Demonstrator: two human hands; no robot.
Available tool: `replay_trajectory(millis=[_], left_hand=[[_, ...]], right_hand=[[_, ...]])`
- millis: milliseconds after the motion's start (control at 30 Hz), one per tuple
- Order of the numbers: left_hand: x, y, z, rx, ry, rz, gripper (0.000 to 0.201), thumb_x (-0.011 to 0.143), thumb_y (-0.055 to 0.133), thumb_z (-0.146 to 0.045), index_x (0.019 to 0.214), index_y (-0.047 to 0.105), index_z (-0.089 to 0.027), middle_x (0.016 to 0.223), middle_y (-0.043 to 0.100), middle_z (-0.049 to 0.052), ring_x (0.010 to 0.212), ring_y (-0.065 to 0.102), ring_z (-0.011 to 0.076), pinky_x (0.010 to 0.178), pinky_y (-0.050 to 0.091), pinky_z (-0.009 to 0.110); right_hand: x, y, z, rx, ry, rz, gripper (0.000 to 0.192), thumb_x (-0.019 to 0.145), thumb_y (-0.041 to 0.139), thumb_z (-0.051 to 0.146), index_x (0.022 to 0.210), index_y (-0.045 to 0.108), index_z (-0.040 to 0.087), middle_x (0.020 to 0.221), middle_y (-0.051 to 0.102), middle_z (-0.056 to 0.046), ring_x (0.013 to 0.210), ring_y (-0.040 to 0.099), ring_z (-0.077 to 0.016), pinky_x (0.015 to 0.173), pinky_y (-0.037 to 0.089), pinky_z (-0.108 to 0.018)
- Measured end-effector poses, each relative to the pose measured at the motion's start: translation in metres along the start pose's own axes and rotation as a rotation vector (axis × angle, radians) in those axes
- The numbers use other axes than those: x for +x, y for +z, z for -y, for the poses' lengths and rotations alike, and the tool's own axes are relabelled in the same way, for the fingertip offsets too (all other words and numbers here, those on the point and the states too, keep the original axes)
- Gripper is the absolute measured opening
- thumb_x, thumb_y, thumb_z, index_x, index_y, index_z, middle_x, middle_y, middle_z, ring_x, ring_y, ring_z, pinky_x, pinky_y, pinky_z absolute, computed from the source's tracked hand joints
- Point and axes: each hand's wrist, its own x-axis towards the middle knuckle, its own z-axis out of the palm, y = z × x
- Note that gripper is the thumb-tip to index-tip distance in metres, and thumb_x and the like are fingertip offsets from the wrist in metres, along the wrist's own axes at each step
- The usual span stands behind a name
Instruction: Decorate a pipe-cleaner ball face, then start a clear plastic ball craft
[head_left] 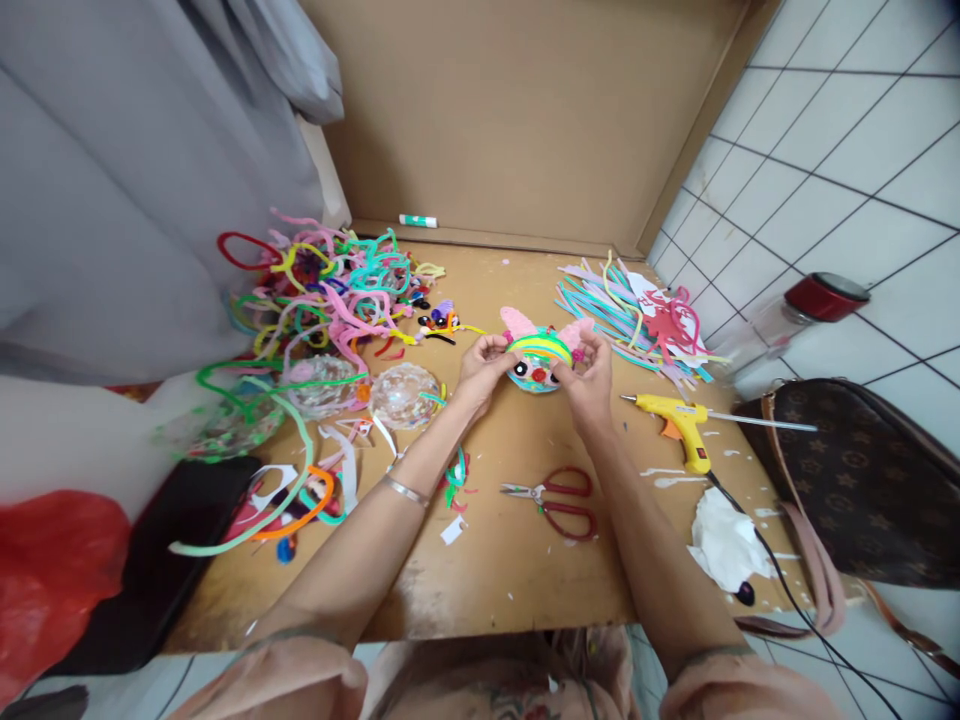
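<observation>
The small pipe-cleaner figure (535,362) sits directly between the two sets of fingers, held just above the worktop (510,560) or resting lightly on it; which one cannot be told. The left hand (484,365) pinches its left edge, fingers closed on the fuzzy rim beside a pink ear. The right hand (589,378) pinches the opposite edge, fingers closed on it near the other pink ear. The figure's long axis runs side to side, from one hand to the other, with a yellow-green band arched over its top and its face turned toward the person. Both hands are equally near and both touch it. Toward the person from the fingers lie red-handled scissors (559,500). To the right of the right fingers lies a yellow glue gun (679,420), apart from the hand. To the left of the left fingers sits a clear ball (405,395).
</observation>
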Motion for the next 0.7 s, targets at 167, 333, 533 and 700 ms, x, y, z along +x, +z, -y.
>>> replay_trajectory(millis=[167,333,533,700], left_hand=[[0.0002,-0.0015,0.0016,-0.043,-0.055,0.034,0.047,0.047,0.087,-0.026,0.081,0.055,-0.02,0.077,0.062,-0.004,0.068,0.057,0.01,0.067,0.048,0.025],[-0.0017,0.0003,0.0028,-0.044,-0.071,0.029,0.046,0.05,0.083,-0.026,0.085,0.054,-0.021,0.08,0.061,-0.004,0.069,0.057,0.0097,0.067,0.048,0.024],[-0.0071,0.0041,0.0045,-0.021,-0.038,0.001,0.04,0.056,0.077,-0.027,0.085,0.049,-0.022,0.077,0.057,-0.006,0.066,0.055,0.0095,0.064,0.046,0.023],[-0.0075,0.0049,0.0023,-0.082,-0.068,-0.018,0.041,0.053,0.077,-0.024,0.081,0.047,-0.022,0.074,0.056,-0.006,0.062,0.052,0.0085,0.059,0.045,0.023]], right_hand=[[0.0006,-0.0009,-0.0001,0.011,0.016,-0.001,0.063,0.058,0.075,0.035,0.114,0.047,0.024,0.109,0.056,-0.006,0.104,0.058,-0.0219,0.092,0.054,-0.039],[0.0007,-0.0003,-0.0006,0.009,0.02,0.007,0.064,0.059,0.075,0.037,0.115,0.046,0.023,0.111,0.056,-0.008,0.112,0.058,-0.0251,0.096,0.053,-0.043],[-0.0041,0.0028,0.0021,0.006,-0.017,0.001,0.063,0.061,0.074,0.037,0.116,0.046,0.024,0.116,0.057,-0.008,0.109,0.059,-0.0227,0.094,0.053,-0.039],[-0.0074,0.0047,0.0023,0.0,-0.043,-0.015,0.061,0.063,0.073,0.037,0.117,0.046,0.025,0.121,0.056,-0.009,0.106,0.059,-0.0204,0.09,0.054,-0.036]])
